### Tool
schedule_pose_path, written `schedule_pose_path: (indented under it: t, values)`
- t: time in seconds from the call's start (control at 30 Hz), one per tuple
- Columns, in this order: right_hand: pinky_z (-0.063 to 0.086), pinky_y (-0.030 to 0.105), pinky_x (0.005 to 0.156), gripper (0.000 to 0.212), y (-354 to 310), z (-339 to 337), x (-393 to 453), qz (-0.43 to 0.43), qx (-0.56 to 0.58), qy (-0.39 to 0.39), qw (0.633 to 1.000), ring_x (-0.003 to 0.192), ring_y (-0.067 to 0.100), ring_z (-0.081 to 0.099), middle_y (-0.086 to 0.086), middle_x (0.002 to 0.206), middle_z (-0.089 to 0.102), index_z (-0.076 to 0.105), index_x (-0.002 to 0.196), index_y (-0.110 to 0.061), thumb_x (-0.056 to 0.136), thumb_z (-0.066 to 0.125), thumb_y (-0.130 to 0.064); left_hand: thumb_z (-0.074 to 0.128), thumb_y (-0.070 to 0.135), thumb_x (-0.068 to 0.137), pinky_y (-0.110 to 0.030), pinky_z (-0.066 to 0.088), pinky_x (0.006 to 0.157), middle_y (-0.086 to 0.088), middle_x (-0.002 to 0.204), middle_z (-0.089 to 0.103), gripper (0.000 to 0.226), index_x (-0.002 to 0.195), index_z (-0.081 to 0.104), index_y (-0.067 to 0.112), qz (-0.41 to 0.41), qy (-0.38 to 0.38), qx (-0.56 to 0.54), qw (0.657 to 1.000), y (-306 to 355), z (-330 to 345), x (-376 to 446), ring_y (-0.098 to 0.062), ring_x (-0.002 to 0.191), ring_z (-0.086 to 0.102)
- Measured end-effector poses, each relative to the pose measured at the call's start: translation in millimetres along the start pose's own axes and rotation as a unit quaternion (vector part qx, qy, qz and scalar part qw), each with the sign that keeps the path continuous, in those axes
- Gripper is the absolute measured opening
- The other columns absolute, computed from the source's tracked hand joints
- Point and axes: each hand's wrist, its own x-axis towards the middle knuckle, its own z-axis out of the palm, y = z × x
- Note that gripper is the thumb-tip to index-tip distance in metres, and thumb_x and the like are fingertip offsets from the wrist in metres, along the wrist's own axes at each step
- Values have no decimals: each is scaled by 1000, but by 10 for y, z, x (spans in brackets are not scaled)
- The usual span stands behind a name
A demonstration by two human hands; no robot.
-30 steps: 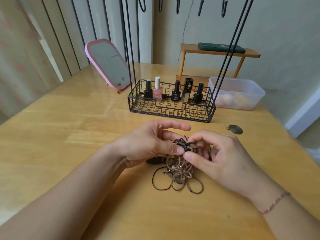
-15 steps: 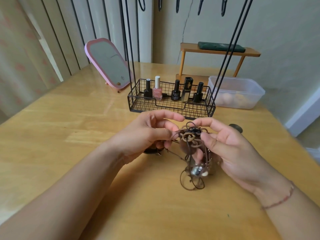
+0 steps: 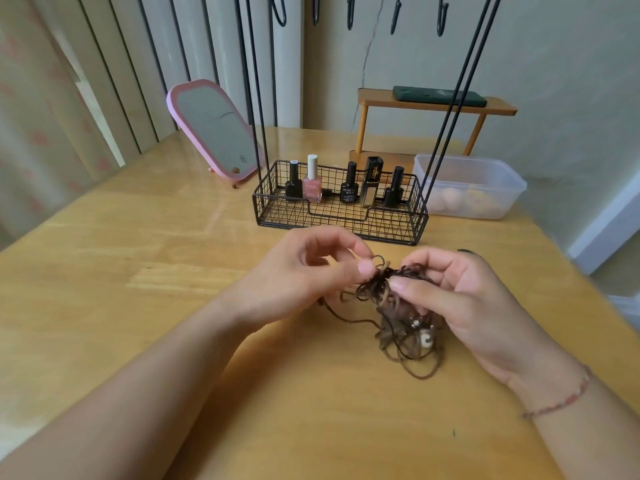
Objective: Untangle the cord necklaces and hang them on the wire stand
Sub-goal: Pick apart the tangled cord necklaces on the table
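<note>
A tangled bunch of brown cord necklaces (image 3: 393, 308) hangs between my two hands just above the wooden table (image 3: 138, 258). My left hand (image 3: 308, 275) pinches loops at the top left of the knot with thumb and forefinger. From the right, my right hand (image 3: 446, 292) pinches the top of the knot, and the rest of the bunch hangs in front of its palm. Small beads (image 3: 425, 337) dangle low in the bunch, and the lowest loops reach the tabletop. The black wire stand (image 3: 341, 216) rises behind my hands, its basket base on the table and its hooks (image 3: 349, 15) at the top edge.
Several nail polish bottles (image 3: 313, 185) stand in the stand's basket. A pink-framed mirror (image 3: 214, 133) leans at the back left. A clear plastic tub (image 3: 471, 185) sits at the back right, in front of a small orange shelf (image 3: 436, 109) that holds a dark case.
The bunch was lifted off the table and is now held between both hands. My hands have drawn slightly apart, and more cord trails out below and to the left.
</note>
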Motion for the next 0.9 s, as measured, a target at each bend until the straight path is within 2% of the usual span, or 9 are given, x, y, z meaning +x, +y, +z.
schedule_pose_path:
  t: [0.1,0.2,0.27,0.33,0.43,0.6,0.73,0.83,0.9]
  values:
    - [50,18,58,19,-9,15,2,-32,-13,11,999,59,12,64,4,65,67,62,80,-3,76,68,-21,78,26,82,-45,51,76,-11,95,67,28,102,68,8,31,-43,68,996,-34,63,-12,-31,84,61]
    - [50,17,61,18,22,2,20,-34,-35,7,999,63,12,66,3,69,70,69,82,-6,84,64,-23,76,26,83,-42,50,78,-11,92,69,20,95,69,11,34,-30,67,997,-62,77,5,-17,81,61]
    - [50,17,62,21,40,-6,27,-30,-60,15,998,65,12,66,5,70,71,71,82,-8,89,61,-25,69,24,84,-40,46,75,-9,84,64,14,87,66,11,28,-33,25,999,-52,65,8,-16,78,58]
    - [51,22,63,25,59,3,31,-29,-76,21,996,62,13,65,9,69,71,71,84,-11,87,59,-33,63,13,86,-31,44,73,-3,79,62,4,84,63,10,20,-35,-22,999,-48,55,10,-15,75,55]
    - [51,31,66,27,75,15,39,-29,-82,37,996,61,13,65,9,67,71,68,94,-18,79,63,-41,53,10,89,-18,44,68,1,77,61,8,85,60,9,14,-38,-53,998,-39,70,6,-11,72,54]
    - [48,45,70,36,87,-13,43,-46,-71,43,995,73,40,64,15,77,71,66,107,-32,80,70,-55,45,1,71,-23,42,60,-1,68,56,18,77,55,14,-38,-62,-152,986,-39,57,22,-11,62,51]
    - [53,42,78,34,70,-31,35,-32,-65,3,997,81,29,68,12,85,73,66,111,-27,84,71,-48,37,0,59,-22,45,52,-1,63,53,26,77,52,11,-79,-30,-234,969,-19,45,37,-10,55,51]
    - [51,24,73,24,80,-28,29,-40,-99,-23,994,76,13,65,1,79,70,72,103,-26,80,72,-35,35,3,60,-21,48,52,-1,64,55,28,81,53,11,-92,-22,-264,960,-11,36,34,-11,56,53]
    - [51,21,71,17,106,-30,35,-49,-108,-18,993,75,9,64,-1,78,70,74,97,-30,80,72,-29,36,4,60,-21,49,52,-3,65,55,29,79,56,11,-98,-24,-298,949,-14,27,29,-12,57,54]
